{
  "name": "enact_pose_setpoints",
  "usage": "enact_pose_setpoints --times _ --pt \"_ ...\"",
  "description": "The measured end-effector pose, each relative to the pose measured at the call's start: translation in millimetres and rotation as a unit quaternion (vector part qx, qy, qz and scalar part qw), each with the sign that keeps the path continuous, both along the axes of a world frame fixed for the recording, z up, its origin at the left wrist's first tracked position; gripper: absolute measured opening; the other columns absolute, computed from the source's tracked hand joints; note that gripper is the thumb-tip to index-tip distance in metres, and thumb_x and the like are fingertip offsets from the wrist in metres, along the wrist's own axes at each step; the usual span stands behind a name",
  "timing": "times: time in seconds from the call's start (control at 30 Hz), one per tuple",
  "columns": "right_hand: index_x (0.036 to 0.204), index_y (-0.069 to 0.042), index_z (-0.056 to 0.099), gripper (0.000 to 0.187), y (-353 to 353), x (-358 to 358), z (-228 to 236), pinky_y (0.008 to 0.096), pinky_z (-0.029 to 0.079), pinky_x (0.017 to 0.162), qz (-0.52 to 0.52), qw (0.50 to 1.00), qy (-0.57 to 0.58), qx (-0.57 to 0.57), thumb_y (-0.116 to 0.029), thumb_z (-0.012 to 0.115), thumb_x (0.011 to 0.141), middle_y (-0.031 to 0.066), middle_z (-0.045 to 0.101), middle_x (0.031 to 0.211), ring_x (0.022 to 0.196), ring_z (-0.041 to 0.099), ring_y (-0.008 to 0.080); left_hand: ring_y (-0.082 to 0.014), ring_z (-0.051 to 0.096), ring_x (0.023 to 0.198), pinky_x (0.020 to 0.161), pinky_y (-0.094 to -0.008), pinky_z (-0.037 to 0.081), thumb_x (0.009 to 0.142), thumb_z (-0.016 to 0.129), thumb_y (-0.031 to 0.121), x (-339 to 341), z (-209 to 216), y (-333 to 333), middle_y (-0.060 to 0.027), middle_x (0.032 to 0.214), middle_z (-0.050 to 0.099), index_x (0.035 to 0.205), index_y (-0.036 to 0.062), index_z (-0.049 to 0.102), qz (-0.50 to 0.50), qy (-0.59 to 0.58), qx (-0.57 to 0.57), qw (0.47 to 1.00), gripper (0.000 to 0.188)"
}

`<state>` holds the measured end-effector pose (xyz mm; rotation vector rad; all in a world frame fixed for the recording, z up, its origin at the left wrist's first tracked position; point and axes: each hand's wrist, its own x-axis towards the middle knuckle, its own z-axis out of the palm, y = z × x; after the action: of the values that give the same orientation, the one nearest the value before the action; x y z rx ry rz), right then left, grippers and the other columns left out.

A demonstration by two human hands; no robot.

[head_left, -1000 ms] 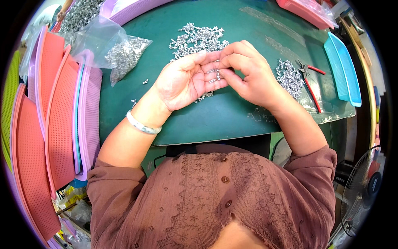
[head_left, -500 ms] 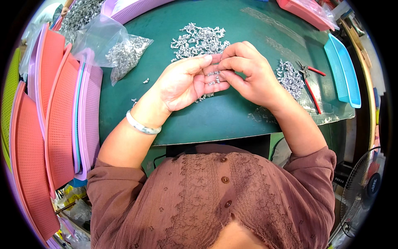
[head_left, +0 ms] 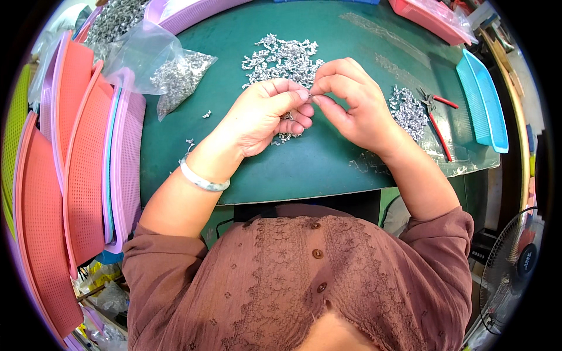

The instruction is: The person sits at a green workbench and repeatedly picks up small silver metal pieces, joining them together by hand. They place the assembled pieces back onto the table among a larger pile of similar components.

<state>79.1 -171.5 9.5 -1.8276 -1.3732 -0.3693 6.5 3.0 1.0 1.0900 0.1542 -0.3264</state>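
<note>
Green table (head_left: 263, 181) bears a bag (head_left: 140, 64) of metal parts (head_left: 181, 79); left hand (head_left: 263, 117) and right hand (head_left: 354, 105) pinch one piece (head_left: 310, 96).

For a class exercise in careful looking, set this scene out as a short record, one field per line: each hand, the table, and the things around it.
Left hand: fingers curled, pinching a small part with the right
Right hand: thumb and forefinger at the same part
Table: green
Main pile: silvery parts, beyond the hands
Smaller pile: silvery parts, at right
Pliers: red-handled, beside the smaller pile
Tray: blue, far right
Bag: clear, holding parts, at left
Baskets: pink and purple, far left
</note>
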Motion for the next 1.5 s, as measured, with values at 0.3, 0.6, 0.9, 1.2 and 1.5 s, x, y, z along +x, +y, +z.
enact_pose_setpoints --times 0.3,0.6,0.9,1.2,1.5 --pt "0.085 0.000 0.061 0.008 -5 3 -3 0.0258 0.044 0.064 0.029 0.978 0.206 -0.005 -0.004 0.058 0.078 0.0074 0.057 0.083 0.073 0.055 0.0159 -0.0090 0.058 0.062 0.055 -0.0192 0.045 0.085 0.058 0.015 -2 2 -4 -0.0036 0.074 0.062 0.088 0.0043 0.060 0.033 -0.035 0.071 0.996 0.011" --pt "0.083 0.000 0.061 0.007 -5 4 -4 0.0243 0.043 0.062 0.026 0.965 0.260 -0.006 -0.005 0.059 0.078 0.0065 0.055 0.078 0.069 0.054 0.0141 -0.0089 0.057 0.061 0.055 -0.0192 0.045 0.087 0.054 0.016 -1 1 -3 -0.0032 0.073 0.062 0.089 0.0036 0.061 0.029 -0.036 0.067 0.997 0.014" --pt "0.075 -0.002 0.058 0.009 -45 36 13 0.0375 0.045 0.068 0.016 0.965 0.023 -0.261 -0.009 0.059 0.068 0.0125 0.057 0.077 0.076 0.054 0.0310 -0.0050 0.049 0.055 0.048 -0.0165 0.036 0.087 0.052 0.014 5 4 11 0.0020 0.067 0.057 0.090 0.0046 0.062 0.090 -0.038 0.122 0.988 0.014" --pt "0.081 -0.004 0.061 0.013 2 5 -6 0.0384 0.045 0.074 0.030 0.980 0.031 -0.193 -0.011 0.060 0.070 0.0115 0.056 0.079 0.081 0.055 0.0304 -0.0043 0.048 0.053 0.046 -0.0159 0.034 0.087 0.052 0.014 6 1 12 0.0023 0.066 0.056 0.090 0.0041 0.062 0.094 -0.044 0.123 0.987 0.014" --pt "0.075 -0.003 0.059 0.006 7 1 -18 0.0385 0.044 0.070 0.005 0.985 0.028 -0.170 -0.008 0.057 0.073 0.0108 0.053 0.076 0.077 0.053 0.0295 -0.0039 0.048 0.053 0.045 -0.0154 0.034 0.087 0.052 0.013 6 1 11 0.0022 0.066 0.055 0.089 0.0038 0.061 0.072 -0.038 0.146 0.986 0.014"
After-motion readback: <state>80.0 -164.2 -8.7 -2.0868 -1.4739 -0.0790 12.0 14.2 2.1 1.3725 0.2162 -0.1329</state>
